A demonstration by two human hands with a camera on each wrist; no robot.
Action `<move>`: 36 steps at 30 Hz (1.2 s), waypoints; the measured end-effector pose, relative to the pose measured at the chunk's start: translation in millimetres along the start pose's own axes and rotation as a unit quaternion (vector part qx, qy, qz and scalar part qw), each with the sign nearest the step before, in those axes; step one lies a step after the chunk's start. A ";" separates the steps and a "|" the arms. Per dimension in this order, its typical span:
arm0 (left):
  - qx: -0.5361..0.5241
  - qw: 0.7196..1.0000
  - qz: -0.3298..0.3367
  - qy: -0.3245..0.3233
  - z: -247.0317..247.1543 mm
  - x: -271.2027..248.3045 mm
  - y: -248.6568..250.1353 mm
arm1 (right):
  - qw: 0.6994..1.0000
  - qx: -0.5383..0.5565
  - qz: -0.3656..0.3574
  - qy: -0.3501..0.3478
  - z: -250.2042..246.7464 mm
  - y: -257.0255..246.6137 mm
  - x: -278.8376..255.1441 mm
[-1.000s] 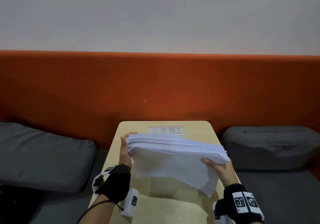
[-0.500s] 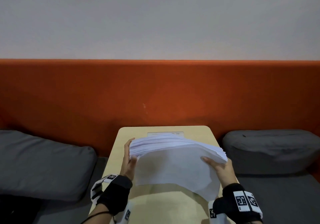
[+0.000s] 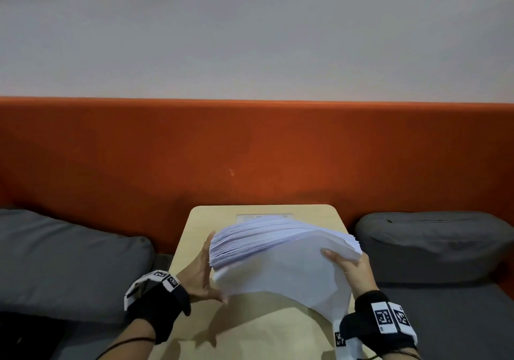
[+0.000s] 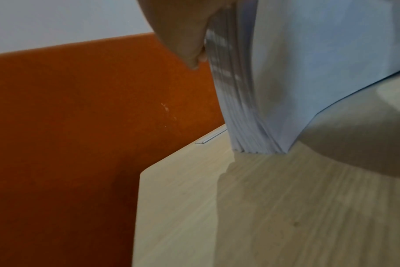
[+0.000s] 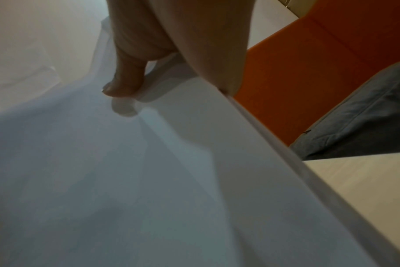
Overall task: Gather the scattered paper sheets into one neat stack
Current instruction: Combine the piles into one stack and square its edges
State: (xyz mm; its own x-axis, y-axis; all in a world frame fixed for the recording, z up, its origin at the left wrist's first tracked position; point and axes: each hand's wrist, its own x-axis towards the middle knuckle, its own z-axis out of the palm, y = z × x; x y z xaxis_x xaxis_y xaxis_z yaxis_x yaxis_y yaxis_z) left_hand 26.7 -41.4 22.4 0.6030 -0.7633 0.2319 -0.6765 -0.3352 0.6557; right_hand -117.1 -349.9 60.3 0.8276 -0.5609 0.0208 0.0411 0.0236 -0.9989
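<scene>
A thick stack of white paper (image 3: 278, 262) stands tilted on its long edge over the small wooden table (image 3: 250, 332). My left hand (image 3: 201, 273) cups the stack's left edge, fingers behind it and thumb under the front sheet. My right hand (image 3: 353, 268) grips the right edge, thumb (image 5: 123, 86) pressed on the front sheet and fingers hidden behind. In the left wrist view the stack (image 4: 297, 72) touches the table (image 4: 263, 216) with its lower corner. The front sheets bow outward, and the edges are slightly fanned.
An orange padded backrest (image 3: 250, 151) runs behind the table. Grey cushions lie to the left (image 3: 64, 262) and right (image 3: 434, 243) of it. A flat white label (image 3: 264, 216) sits at the table's far edge, just behind the stack.
The stack has tipped more upright and its left end has come down toward the table. My left hand slid lower, its thumb now under the front sheet. The head view has tilted upward.
</scene>
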 end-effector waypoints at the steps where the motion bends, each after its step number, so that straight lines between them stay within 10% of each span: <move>1: 0.018 1.000 -0.004 0.003 -0.7 0.1 -0.8 | 1.000 0.001 0.000 0.002 -0.4 0.9 0.7; 11: -0.276 0.915 -0.167 0.242 6.1 44.7 21.7 | 0.975 -0.212 -0.067 -0.002 -13.5 -29.3 10.1; 17: -0.302 0.908 -0.160 0.242 8.3 44.1 12.4 | 0.725 -0.664 -0.073 -0.166 47.7 -75.0 18.0; 23: -0.314 0.902 -0.143 0.261 9.0 36.4 14.6 | 0.661 -0.696 -0.192 -0.204 117.6 -59.5 15.6; 27: -0.309 0.907 -0.156 0.242 11.0 32.6 9.6 | 0.698 -0.664 -0.208 -0.170 102.2 -65.3 9.6; 32: -0.287 0.906 -0.163 0.265 2.4 30.5 8.5 | 0.859 -0.475 -0.160 -0.103 54.0 -86.5 9.3; 36: -0.434 0.836 -0.147 0.302 -5.1 47.4 25.4 | 0.967 -0.188 -0.139 -0.100 28.1 -77.3 13.1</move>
State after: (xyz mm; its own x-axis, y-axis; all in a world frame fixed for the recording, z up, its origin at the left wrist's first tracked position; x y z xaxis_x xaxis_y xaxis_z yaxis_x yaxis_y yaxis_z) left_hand 40.3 -83.3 53.7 0.9703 -0.2119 0.1169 -0.0573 0.2684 0.9616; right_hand -93.7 -335.8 139.0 0.9074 -0.3298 0.2603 0.1019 -0.4282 -0.8979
